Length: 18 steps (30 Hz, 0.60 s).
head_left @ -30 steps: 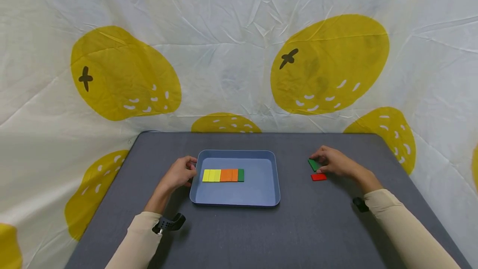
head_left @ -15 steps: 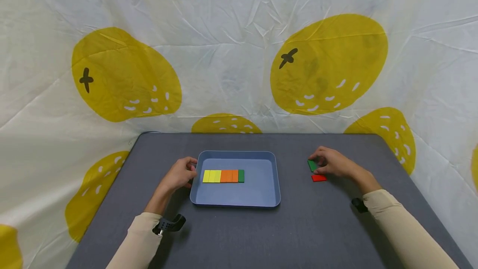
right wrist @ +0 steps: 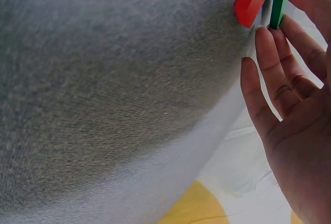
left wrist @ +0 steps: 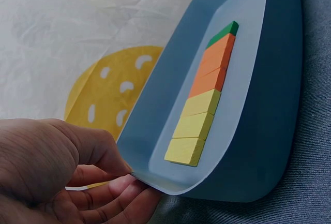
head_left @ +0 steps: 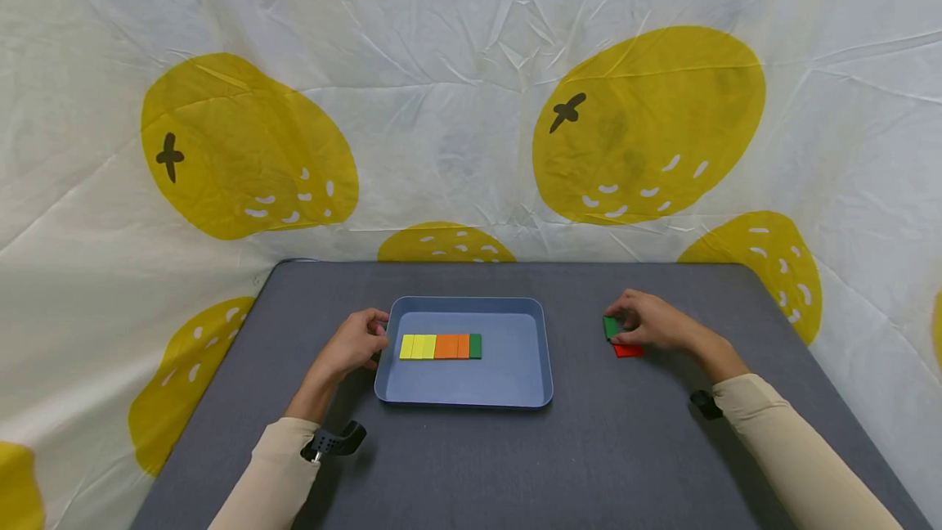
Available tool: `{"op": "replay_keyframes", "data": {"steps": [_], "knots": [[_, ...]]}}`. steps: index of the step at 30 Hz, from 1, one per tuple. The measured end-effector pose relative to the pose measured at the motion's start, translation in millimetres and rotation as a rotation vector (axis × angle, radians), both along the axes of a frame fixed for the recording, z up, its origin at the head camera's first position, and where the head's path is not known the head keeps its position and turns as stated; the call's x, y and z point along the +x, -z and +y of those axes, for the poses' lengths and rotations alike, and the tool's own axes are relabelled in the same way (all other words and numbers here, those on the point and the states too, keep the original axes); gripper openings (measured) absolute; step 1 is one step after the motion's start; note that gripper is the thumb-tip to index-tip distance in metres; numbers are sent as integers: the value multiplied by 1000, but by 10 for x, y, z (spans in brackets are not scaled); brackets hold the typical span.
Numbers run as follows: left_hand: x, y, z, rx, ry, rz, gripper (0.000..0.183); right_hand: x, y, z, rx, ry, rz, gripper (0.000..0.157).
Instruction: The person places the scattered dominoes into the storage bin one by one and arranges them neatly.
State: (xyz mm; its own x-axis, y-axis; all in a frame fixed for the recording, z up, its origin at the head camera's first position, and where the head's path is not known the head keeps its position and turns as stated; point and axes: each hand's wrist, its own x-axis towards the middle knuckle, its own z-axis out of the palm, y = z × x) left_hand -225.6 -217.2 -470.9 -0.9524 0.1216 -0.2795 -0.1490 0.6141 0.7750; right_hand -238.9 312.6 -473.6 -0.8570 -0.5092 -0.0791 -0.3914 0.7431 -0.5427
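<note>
A shallow blue tray lies on the table, and my left hand pinches its left rim between thumb and fingers. Inside it runs a row of flat wooden blocks: yellow blocks nearest that hand, then orange blocks, and a green block at the far end. To the tray's right, my right hand holds another green block between thumb and fingertips, tilted up on edge in the right wrist view. Right beside it, a red block lies on the table, partly covered by the thumb in the head view.
The dark grey table has its far edge against a white cloth printed with big yellow fruit. Bare table lies between the tray and the red block. A black wrist strap hangs below the left sleeve.
My right hand has shifted slightly left and nearer with the green block, which now stands closer to the red one. The left hand and the tray have stayed in place.
</note>
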Motion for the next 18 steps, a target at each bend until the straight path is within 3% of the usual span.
{"op": "replay_keyframes", "data": {"steps": [18], "knots": [[13,2,0,10,-10,4,47,62,-248,-340,-101,-39,31,39]]}}
